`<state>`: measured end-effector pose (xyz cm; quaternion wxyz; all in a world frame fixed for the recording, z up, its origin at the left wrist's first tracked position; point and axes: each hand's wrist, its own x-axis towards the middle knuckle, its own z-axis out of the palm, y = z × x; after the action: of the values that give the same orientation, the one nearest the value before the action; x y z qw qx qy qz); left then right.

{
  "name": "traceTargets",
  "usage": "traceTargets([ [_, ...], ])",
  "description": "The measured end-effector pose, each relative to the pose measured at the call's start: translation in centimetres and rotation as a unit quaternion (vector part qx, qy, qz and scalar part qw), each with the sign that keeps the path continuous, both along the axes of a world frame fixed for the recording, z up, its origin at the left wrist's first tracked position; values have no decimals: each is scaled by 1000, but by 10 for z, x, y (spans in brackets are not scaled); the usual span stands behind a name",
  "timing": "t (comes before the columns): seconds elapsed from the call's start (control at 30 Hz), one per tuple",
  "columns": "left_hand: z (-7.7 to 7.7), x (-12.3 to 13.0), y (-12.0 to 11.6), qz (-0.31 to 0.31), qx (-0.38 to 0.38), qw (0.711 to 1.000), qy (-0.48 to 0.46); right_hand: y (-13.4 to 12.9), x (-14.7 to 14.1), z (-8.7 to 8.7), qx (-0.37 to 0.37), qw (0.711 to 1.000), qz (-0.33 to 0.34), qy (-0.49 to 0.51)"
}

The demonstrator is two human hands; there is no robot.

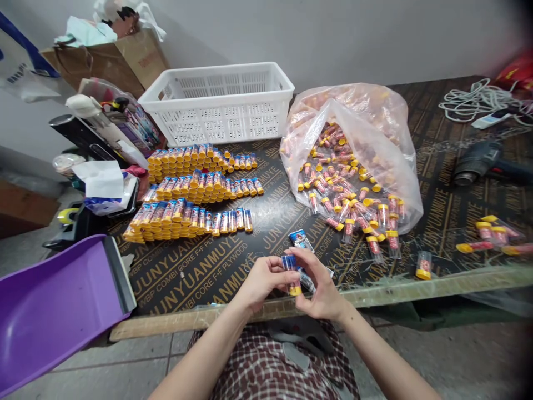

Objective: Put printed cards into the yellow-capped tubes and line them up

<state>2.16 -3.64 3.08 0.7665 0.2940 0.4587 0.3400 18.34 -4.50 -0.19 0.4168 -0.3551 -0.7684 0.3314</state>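
The fingers (271, 268) of our left hand (259, 284) pinch a small tube (295, 289), held roughly upright with its yellow end down and its blue end up, nearer to us than the plastic bag (389, 136) and off its left front side. Our right hand (323, 291) curves round the tube's right side, thumb and index finger parted toward its two ends; whether they press on it we cannot tell. In front of the bag, just beyond our hands, a blue printed sleeve (301, 240) lies on the counter (195, 272). In the bag's mouth we see a heap of yellow-capped tubes (341, 189), some spilling out before it. Left of the bag, blue-printed tubes (200, 186) are piled in three banks; just beside its far left edge sits a white basket (225, 114). Right of the bag we have a heat gun (478, 161) and, farther back, a white cable (470, 103).
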Motion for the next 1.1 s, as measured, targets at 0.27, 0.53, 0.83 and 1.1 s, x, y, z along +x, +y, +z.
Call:
traceTargets([
  [0.27, -3, 0, -1, 8, -4, 1000, -4, -1, -1, -1, -14, 1000, 3, 23],
  [0.53, -3, 0, -1, 18, -8, 1000, -9, -1, -3, 0, -23, 999, 2, 45],
  [0.83, -2, 3, -2, 36, -13, 999, -6, 1, -8, -1, -17, 999, -2, 51],
  [1.1, -9, -23, 52, 69, 168, 964, 195, 10, 22, -3, -13, 988, -136, -66],
])
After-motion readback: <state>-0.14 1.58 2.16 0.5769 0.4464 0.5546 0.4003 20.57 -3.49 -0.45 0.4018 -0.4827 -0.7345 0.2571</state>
